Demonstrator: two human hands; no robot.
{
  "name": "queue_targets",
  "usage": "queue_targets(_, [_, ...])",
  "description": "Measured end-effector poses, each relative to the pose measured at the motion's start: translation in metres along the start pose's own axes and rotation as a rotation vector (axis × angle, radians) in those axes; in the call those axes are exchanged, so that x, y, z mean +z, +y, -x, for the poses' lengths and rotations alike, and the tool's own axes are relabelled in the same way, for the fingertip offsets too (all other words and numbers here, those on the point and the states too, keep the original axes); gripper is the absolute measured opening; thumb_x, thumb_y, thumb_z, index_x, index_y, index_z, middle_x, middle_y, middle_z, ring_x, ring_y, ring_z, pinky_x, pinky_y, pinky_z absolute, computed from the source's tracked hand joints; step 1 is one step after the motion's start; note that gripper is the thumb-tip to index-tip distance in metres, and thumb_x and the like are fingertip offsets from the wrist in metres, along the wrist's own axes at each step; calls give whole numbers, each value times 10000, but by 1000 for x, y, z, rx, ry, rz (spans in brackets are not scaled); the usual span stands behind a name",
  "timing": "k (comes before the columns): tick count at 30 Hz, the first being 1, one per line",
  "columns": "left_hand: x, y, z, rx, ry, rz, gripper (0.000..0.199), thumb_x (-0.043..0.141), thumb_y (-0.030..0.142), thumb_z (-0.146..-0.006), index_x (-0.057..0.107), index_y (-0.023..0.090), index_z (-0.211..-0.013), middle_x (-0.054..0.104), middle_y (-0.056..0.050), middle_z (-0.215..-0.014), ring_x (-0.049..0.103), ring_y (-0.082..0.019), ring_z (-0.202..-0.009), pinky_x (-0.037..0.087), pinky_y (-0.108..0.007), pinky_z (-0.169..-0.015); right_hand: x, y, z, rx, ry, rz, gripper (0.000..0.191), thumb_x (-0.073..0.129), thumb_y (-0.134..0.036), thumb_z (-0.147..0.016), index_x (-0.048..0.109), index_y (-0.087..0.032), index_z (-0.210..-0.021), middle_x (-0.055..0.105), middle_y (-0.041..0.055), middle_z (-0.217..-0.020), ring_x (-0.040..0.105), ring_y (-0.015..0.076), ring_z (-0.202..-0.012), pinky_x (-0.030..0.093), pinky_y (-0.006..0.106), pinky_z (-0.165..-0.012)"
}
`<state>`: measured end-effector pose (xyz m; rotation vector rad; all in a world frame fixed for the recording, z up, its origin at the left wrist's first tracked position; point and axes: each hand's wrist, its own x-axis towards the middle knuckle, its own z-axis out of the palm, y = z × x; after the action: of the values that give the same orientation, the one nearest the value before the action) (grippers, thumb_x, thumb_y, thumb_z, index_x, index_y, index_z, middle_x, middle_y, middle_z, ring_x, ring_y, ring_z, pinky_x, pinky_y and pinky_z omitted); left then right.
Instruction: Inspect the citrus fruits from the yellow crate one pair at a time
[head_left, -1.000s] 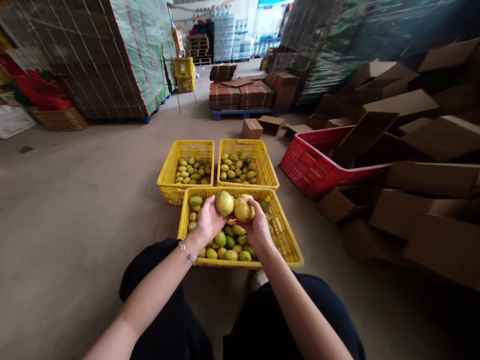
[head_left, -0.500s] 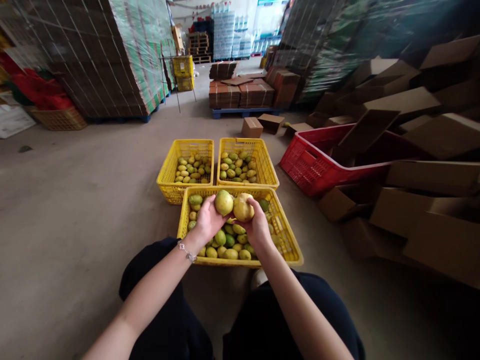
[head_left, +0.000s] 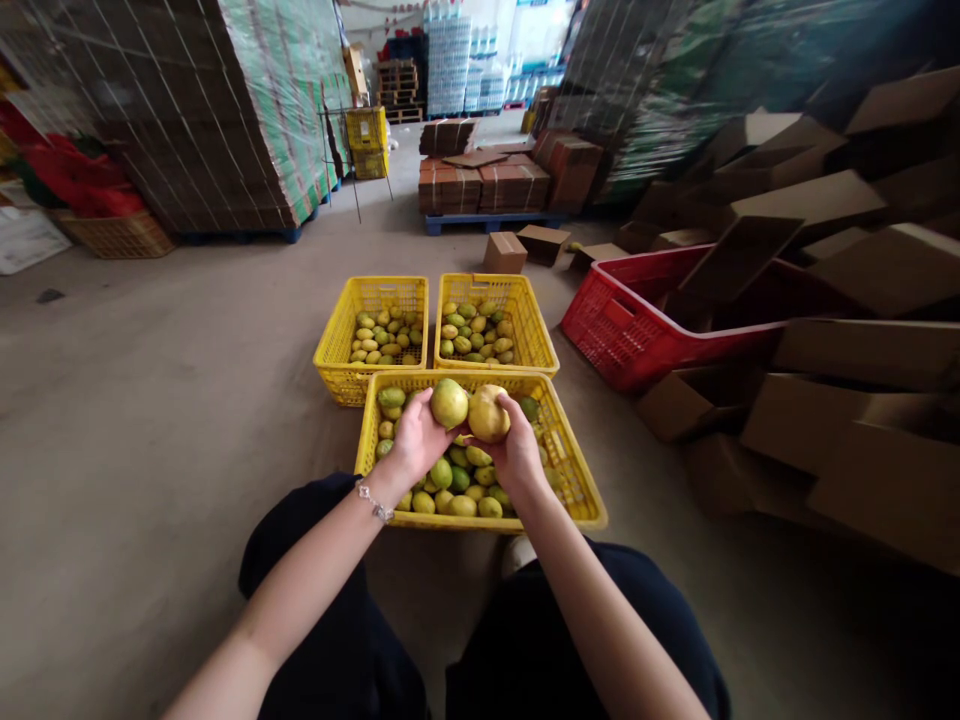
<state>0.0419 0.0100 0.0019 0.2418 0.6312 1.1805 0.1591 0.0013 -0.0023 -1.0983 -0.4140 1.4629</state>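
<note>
A red crate (head_left: 600, 325) stands beside heaped cardboard boxes (head_left: 802, 425); farther back, a blue pallet (head_left: 457, 223) carries strapped cardboard bundles (head_left: 514, 190), a wrapped stack (head_left: 277, 110) to its left.

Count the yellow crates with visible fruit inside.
3: the near crate, the back-left crate and the back-right crate beyond it. Contents of the stacked yellow crates in the background can't be made out; more may be hidden.

We can reach across floor (head_left: 187, 400) left of the yellow front crate (head_left: 576, 465); rightward, past a floor strip (head_left: 631, 485), a red crate (head_left: 619, 325) and heaped cardboard boxes (head_left: 817, 425) block us.
</note>
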Motion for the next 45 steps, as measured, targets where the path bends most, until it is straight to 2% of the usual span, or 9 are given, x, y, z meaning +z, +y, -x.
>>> queue_targets(5, [5,3,5,-104,-18,-66,392,298,333,-938,616,110,-999,679,-138,-974,616,-245,-983,495,-359,-819,3,-8,1,194,17,-79,149,500,-296,-856,572,-167,-874,658,16,-647,623,162,-492,547,270,-396])
queue_targets(9, [6,3,6,-129,0,-92,371,307,314,-946,590,112,-1078,681,-123,-1004,619,-228,-969,495,-328,-781,2,-9,-1,252,34,-117,125,529,-295,-848,565,-178,-870,651,11,-618,625,164,-487,567,288,-420])
queue_targets(18, [0,1,2,-105,-5,-70,335,398,341,-919,596,122,-1077,680,-120,-1016,625,-225,-906,490,-305,-705,0,-7,-1,259,17,-91,158,559,-340,-821,573,-192,-875,652,14,-622,631,171,-499,567,290,-435])
queue_targets(24, [2,2,4,-104,1,-79,334,412,343,-913,607,132,-1081,688,-103,-985,628,-228,-904,501,-326,-755,0,-7,-1,255,28,-67,173,541,-339,-819,572,-187,-893,660,26,-633,635,181,-502,562,299,-447])
queue_targets(28, [1,2,3,-95,9,-74,325,395,334,-923,629,124,-1004,686,-110,-963,624,-225,-930,501,-324,-788,1,-7,0,253,13,-33,183,519,-336,-816,589,-171,-858,652,32,-619,612,171,-483,526,276,-415])
queue_targets(32, [-2,5,2,-22,33,-19,289,431,326,-911,653,152,-977,689,-78,-949,629,-213,-916,499,-343,-817,1,-6,1,106,-2,-2,178,591,-338,-747,611,-198,-855,655,-5,-675,604,157,-544,478,238,-406])
queue_targets(37, [-4,7,2,45,48,-8,258,519,326,-863,688,144,-792,691,-42,-793,635,-154,-728,491,-269,-726,5,0,6,-95,-96,-7,282,599,-482,-722,639,-207,-770,678,4,-752,648,191,-765,527,269,-638])
queue_targets(40, [-6,4,2,48,81,-41,274,565,334,-830,653,143,-654,652,-24,-656,601,-124,-610,466,-240,-658,7,6,10,-214,-140,60,312,565,-496,-744,634,-198,-683,670,19,-708,642,205,-765,515,296,-703])
queue_targets(45, [-8,1,1,54,107,-46,252,575,309,-780,634,143,-599,638,-12,-636,577,-109,-568,445,-234,-627,7,9,17,-437,-123,228,303,547,-469,-770,643,-208,-649,662,11,-709,604,191,-715,478,306,-737])
